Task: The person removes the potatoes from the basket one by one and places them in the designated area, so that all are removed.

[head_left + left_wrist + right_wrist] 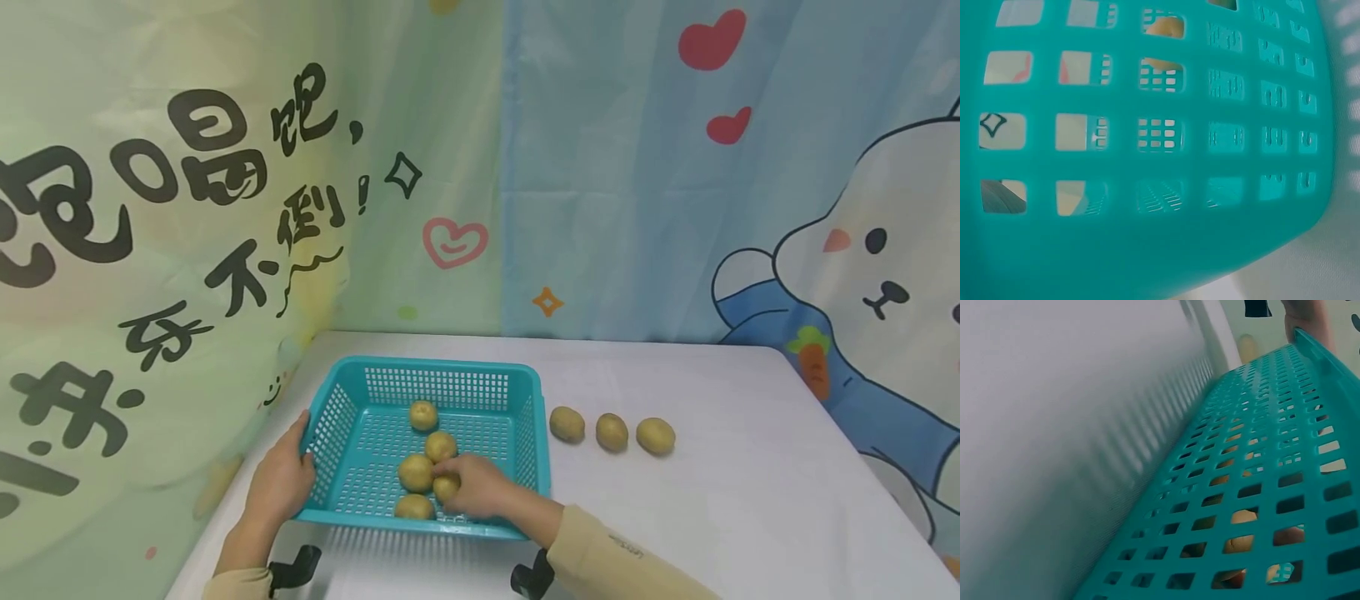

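A turquoise plastic basket [352, 521] with perforated walls holds several potatoes [423, 415]. My left hand [276, 477] grips the basket's left rim, with the thumb on the rim's near side. Inside the basket, my right hand [480, 487] reaches over the front rim and pinches a potato [446, 487] between thumb and fingers, close beside the other potatoes. The left wrist view is filled by the basket's side wall [1122, 237]. In the right wrist view the front wall [1254, 481] hides most of the right hand.
Three potatoes, the nearest one [567, 424] close to the basket's right side, lie in a row on the white tabletop [750, 500]. A printed curtain [600, 208] hangs behind the table and along its left. Black straps [532, 575] show at both wrists.
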`<move>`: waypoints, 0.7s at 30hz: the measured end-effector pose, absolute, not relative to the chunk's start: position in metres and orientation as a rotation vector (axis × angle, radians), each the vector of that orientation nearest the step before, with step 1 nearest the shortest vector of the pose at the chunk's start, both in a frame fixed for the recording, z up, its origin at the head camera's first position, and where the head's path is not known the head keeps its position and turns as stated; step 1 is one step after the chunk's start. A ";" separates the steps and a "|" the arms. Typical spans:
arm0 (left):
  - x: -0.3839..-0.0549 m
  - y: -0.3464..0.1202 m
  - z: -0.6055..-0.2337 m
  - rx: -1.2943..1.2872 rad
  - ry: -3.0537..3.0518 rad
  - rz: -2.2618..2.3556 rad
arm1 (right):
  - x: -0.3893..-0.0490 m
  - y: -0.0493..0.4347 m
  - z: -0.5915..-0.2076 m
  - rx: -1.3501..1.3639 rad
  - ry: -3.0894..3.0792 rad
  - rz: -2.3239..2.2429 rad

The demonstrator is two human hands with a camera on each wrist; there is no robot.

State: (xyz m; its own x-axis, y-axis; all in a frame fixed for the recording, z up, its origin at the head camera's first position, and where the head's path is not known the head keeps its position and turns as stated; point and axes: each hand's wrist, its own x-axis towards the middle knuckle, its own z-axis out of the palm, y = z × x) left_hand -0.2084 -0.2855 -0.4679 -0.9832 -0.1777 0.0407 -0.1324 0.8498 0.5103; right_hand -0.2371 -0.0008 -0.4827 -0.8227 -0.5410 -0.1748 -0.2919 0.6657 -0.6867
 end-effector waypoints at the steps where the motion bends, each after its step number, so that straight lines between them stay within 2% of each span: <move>1: -0.209 -0.285 -0.468 0.246 -2.939 -0.802 | -0.237 -0.001 -0.483 -0.660 2.520 -0.934; 21: -0.209 -0.286 -0.469 0.241 -2.938 -0.806 | -0.235 0.000 -0.485 -0.687 2.599 -0.890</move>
